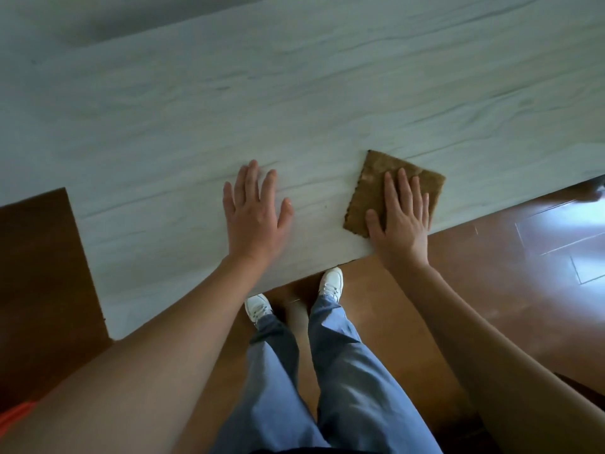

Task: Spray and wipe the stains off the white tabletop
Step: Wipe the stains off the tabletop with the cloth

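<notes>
The white tabletop (294,103) with faint grey grain fills the upper part of the head view. A brown folded cloth (373,188) lies flat near the table's front edge. My right hand (401,214) presses flat on the cloth's near half, fingers spread. My left hand (255,211) rests palm down on the bare tabletop to the left of the cloth, fingers apart, holding nothing. A tiny dark speck (325,208) shows on the table between the hands. No spray bottle is in view.
The table's front edge runs diagonally from lower left to right, just in front of my feet in white shoes (332,283). Brown glossy floor (491,263) lies to the right and below. A dark brown surface (39,273) sits at the left beside the table.
</notes>
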A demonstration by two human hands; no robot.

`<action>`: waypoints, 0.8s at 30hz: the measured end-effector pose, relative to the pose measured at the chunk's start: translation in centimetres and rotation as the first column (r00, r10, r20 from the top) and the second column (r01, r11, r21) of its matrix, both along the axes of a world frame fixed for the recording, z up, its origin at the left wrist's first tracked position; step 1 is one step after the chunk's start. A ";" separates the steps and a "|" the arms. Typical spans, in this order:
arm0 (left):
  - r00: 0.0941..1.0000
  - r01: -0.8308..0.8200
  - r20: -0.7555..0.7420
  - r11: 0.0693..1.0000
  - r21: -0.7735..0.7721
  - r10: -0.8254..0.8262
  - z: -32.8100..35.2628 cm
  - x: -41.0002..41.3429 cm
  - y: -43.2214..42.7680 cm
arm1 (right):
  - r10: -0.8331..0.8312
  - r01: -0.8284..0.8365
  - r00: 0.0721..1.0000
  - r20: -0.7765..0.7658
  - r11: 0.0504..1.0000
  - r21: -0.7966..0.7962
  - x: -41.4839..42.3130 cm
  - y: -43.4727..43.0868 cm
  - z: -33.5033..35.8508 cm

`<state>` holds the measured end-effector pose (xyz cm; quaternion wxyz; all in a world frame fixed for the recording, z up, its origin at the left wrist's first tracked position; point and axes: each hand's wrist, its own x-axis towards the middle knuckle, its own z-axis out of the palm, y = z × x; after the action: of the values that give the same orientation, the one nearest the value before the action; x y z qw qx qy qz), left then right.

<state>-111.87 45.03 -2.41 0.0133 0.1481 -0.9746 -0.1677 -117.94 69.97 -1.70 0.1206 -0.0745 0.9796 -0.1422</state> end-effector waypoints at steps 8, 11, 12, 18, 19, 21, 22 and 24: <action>1.000 -0.014 -0.028 0.997 -0.078 0.012 -1.6 0.3 0.5 | 0.311 -0.316 0.949 -0.052 0.939 -0.138 4.6 -4.7 0.3; 0.999 -0.022 -0.038 0.996 -0.090 0.018 -1.5 0.2 0.6 | 0.346 -0.351 0.936 -0.057 0.921 -0.172 5.3 -5.3 0.1; 0.999 -0.021 -0.041 0.996 -0.091 0.018 -1.4 0.2 0.6 | 0.344 -0.350 0.937 -0.063 0.920 -0.176 5.1 -5.0 0.1; 0.998 -0.047 -0.057 0.994 -0.098 0.041 -1.3 0.1 0.8 | 0.392 -0.398 0.917 -0.069 0.910 -0.113 4.7 -5.0 -0.4; 0.997 -0.047 -0.061 0.994 -0.098 0.041 -1.3 0.1 0.8 | 0.395 -0.400 0.916 -0.067 0.910 -0.110 4.8 -5.0 -0.4; 0.997 -0.046 -0.062 0.994 -0.100 0.040 -1.3 0.1 0.7 | 0.394 -0.398 0.917 -0.063 0.911 -0.110 4.7 -4.9 -0.5; 0.997 -0.048 -0.059 0.994 -0.100 0.042 -1.3 0.2 0.7 | 0.391 -0.396 0.918 -0.065 0.911 -0.114 4.6 -4.8 -0.5; 0.997 -0.049 -0.057 0.994 -0.099 0.043 -1.4 0.1 0.7 | 0.386 -0.391 0.920 -0.061 0.913 -0.121 4.2 -4.7 -0.5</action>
<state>-111.75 45.76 -3.77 0.0513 0.1650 -0.9773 -0.1222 -113.74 65.22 -2.21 0.1240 -0.2778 0.9359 -0.1779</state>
